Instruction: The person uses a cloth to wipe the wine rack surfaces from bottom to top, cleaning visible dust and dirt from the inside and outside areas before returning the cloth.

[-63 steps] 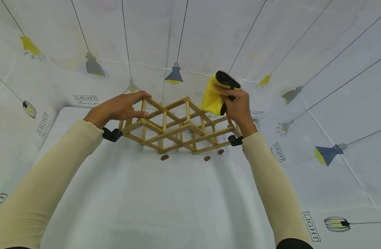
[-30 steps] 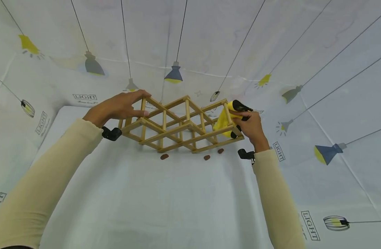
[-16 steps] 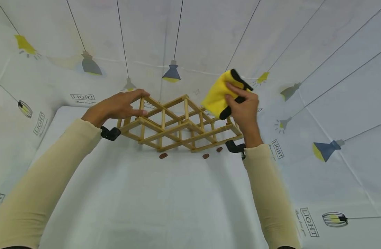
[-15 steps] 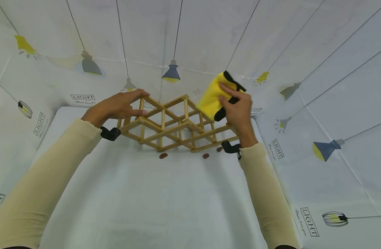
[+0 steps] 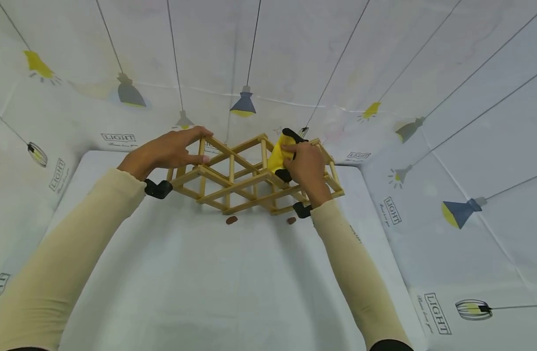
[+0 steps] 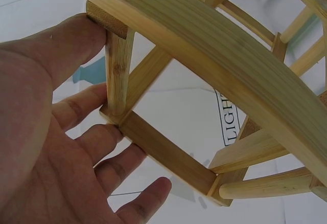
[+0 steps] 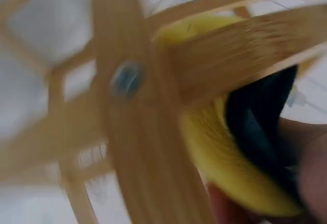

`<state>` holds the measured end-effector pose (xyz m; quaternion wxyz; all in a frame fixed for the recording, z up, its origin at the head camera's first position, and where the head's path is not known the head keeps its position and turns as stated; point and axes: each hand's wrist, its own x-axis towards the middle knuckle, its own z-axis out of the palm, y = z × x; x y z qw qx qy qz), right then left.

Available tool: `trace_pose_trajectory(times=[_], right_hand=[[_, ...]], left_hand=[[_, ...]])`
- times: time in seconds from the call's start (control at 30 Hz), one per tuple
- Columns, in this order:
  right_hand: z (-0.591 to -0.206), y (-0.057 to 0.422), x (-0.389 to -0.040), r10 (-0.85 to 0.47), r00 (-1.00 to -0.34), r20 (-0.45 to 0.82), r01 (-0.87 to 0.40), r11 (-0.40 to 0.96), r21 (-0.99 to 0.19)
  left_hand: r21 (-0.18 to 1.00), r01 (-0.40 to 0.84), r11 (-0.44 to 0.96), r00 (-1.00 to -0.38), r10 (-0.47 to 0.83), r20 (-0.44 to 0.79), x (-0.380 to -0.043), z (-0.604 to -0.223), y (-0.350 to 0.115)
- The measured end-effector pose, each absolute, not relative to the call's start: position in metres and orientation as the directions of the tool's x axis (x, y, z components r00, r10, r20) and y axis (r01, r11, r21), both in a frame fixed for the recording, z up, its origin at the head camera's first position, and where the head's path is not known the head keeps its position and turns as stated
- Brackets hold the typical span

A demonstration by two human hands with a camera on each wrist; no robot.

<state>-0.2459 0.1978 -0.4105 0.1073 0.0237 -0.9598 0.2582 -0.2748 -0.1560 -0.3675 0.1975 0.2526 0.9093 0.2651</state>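
Observation:
A light wooden lattice rack, like a folding wine rack (image 5: 231,168), stands at the far part of the white surface. At its left end my left hand (image 5: 169,148) holds a corner, thumb toward the front and fingers behind. In the left wrist view, the thumb meets the corner of the wooden bar (image 6: 219,45) and the fingers reach the lower joint. My right hand (image 5: 308,168) grips a yellow cloth with black edging (image 5: 277,157) at the rack's right-middle part. The right wrist view shows the cloth (image 7: 219,157) behind blurred crossing bars; part of that hand is hidden.
Two small reddish-brown pieces, a left one (image 5: 231,220) and a right one (image 5: 291,221), lie just in front of the rack. White sheeting printed with lamps (image 5: 243,103) surrounds the white surface (image 5: 207,282).
My right hand has carried the cloth from the rack's right end, up above it, then left and down onto the right-middle bars. The left hand and the rack stay put.

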Motion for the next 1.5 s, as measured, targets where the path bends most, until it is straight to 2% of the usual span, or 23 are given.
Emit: trace_pose_trajectory(times=[0.1, 0.17, 0.23, 0.33, 0.4, 0.43, 0.47, 0.6, 0.67, 0.7, 0.8, 0.83, 0.9, 0.93, 1.0, 1.1, 1.17, 1.23, 1.27, 1.33, 1.43, 1.5], right_hand=[[-0.414, 0.200, -0.246, 0.022, -0.968, 0.251, -0.171, 0.675, -0.718], [-0.417, 0.198, -0.248, 0.021, -0.965, 0.260, -0.196, 0.599, -0.776], [-0.419, 0.195, -0.252, 0.003, -0.965, 0.261, -0.191, 0.673, -0.714], [-0.415, 0.192, -0.255, -0.001, -0.970, 0.244, -0.122, 0.869, -0.479], [-0.411, 0.191, -0.254, 0.009, -0.970, 0.242, -0.080, 0.931, -0.356], [-0.410, 0.191, -0.254, 0.010, -0.969, 0.245, -0.077, 0.937, -0.341], [-0.409, 0.192, -0.253, 0.016, -0.966, 0.258, -0.086, 0.922, -0.378], [-0.413, 0.194, -0.252, 0.012, -0.946, 0.323, -0.209, 0.739, -0.640], [-0.416, 0.195, -0.254, -0.002, -0.946, 0.323, -0.235, 0.691, -0.683], [-0.416, 0.196, -0.255, -0.008, -0.953, 0.304, -0.219, 0.711, -0.668], [-0.409, 0.200, -0.254, -0.031, -0.970, 0.242, -0.152, 0.854, -0.498], [-0.405, 0.201, -0.254, -0.038, -0.968, 0.250, -0.150, 0.883, -0.444], [-0.393, 0.201, -0.251, -0.019, -0.945, 0.326, -0.161, 0.895, -0.415], [-0.387, 0.200, -0.250, -0.005, -0.921, 0.389, -0.189, 0.879, -0.438], [-0.376, 0.194, -0.250, 0.012, -0.849, 0.528, -0.326, 0.774, -0.542], [-0.362, 0.177, -0.253, -0.003, -0.773, 0.635, -0.543, 0.521, -0.658], [-0.358, 0.164, -0.257, -0.076, -0.774, 0.628, -0.610, 0.357, -0.708], [-0.359, 0.151, -0.262, -0.162, -0.802, 0.575, -0.594, 0.302, -0.745], [-0.361, 0.145, -0.265, -0.205, -0.814, 0.543, -0.580, 0.310, -0.753], [-0.368, 0.137, -0.272, -0.284, -0.833, 0.476, -0.554, 0.442, -0.705], [-0.377, 0.130, -0.281, -0.392, -0.847, 0.360, -0.530, 0.683, -0.502], [-0.381, 0.127, -0.286, -0.467, -0.846, 0.256, -0.531, 0.779, -0.335]], left_hand=[[0.581, 0.364, 0.728, -0.792, 0.570, -0.219, -0.275, -0.367, -0.156], [0.576, 0.367, 0.731, -0.794, 0.569, -0.215, -0.275, -0.367, -0.156], [0.566, 0.366, 0.739, -0.799, 0.561, -0.216, -0.274, -0.367, -0.157], [0.561, 0.362, 0.744, -0.803, 0.554, -0.218, -0.274, -0.367, -0.158], [0.569, 0.360, 0.740, -0.802, 0.556, -0.216, -0.274, -0.366, -0.158], [0.569, 0.361, 0.738, -0.801, 0.559, -0.217, -0.274, -0.366, -0.158], [0.573, 0.362, 0.735, -0.799, 0.561, -0.216, -0.274, -0.366, -0.158], [0.579, 0.368, 0.728, -0.792, 0.571, -0.215, -0.274, -0.365, -0.157], [0.579, 0.369, 0.727, -0.792, 0.572, -0.214, -0.273, -0.365, -0.157], [0.577, 0.368, 0.730, -0.793, 0.570, -0.216, -0.273, -0.365, -0.157], [0.576, 0.367, 0.731, -0.792, 0.570, -0.219, -0.273, -0.365, -0.157], [0.575, 0.366, 0.732, -0.792, 0.570, -0.220, -0.273, -0.365, -0.156], [0.575, 0.368, 0.730, -0.789, 0.573, -0.222, -0.273, -0.365, -0.156], [0.575, 0.373, 0.728, -0.787, 0.577, -0.220, -0.273, -0.366, -0.156], [0.572, 0.380, 0.726, -0.786, 0.580, -0.214, -0.273, -0.366, -0.156], [0.566, 0.379, 0.732, -0.789, 0.575, -0.215, -0.273, -0.365, -0.159], [0.565, 0.367, 0.739, -0.795, 0.565, -0.222, -0.273, -0.365, -0.161], [0.566, 0.350, 0.746, -0.801, 0.552, -0.232, -0.273, -0.366, -0.162], [0.567, 0.344, 0.749, -0.803, 0.547, -0.236, -0.273, -0.366, -0.162], [0.568, 0.340, 0.749, -0.804, 0.545, -0.237, -0.273, -0.368, -0.162], [0.569, 0.350, 0.745, -0.803, 0.551, -0.227, -0.274, -0.371, -0.160], [0.567, 0.359, 0.741, -0.802, 0.556, -0.219, -0.274, -0.373, -0.160]])
